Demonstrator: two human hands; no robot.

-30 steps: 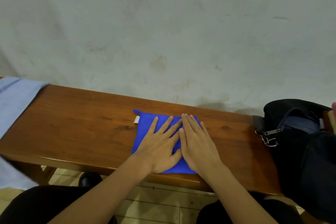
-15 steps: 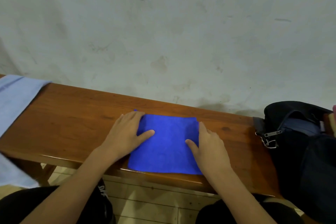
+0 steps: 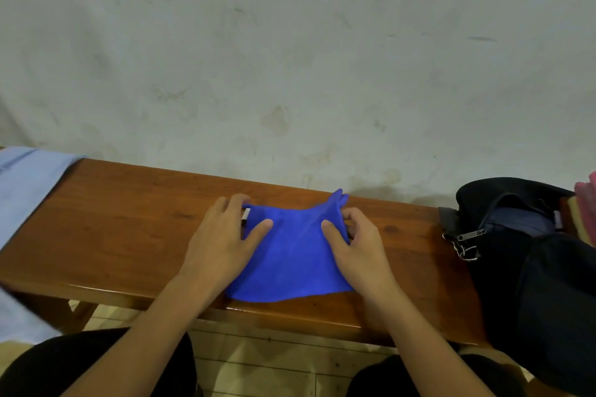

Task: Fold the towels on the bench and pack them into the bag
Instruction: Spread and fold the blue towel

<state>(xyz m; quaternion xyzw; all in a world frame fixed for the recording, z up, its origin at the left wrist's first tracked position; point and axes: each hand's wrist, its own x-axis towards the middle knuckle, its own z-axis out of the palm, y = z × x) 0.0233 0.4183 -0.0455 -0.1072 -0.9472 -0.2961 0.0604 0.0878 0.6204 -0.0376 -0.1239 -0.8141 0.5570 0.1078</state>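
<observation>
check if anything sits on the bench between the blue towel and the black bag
Nothing visible does. The blue towel lies mid-bench, gripped at its sides by the left hand and right hand. Only bare bench shows between it and the black bag at the right end, whose opening faces up.

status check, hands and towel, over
Left hand and right hand each pinch a side of the blue towel, folded on the bench. Bag open at right. Nothing in the way.
</observation>
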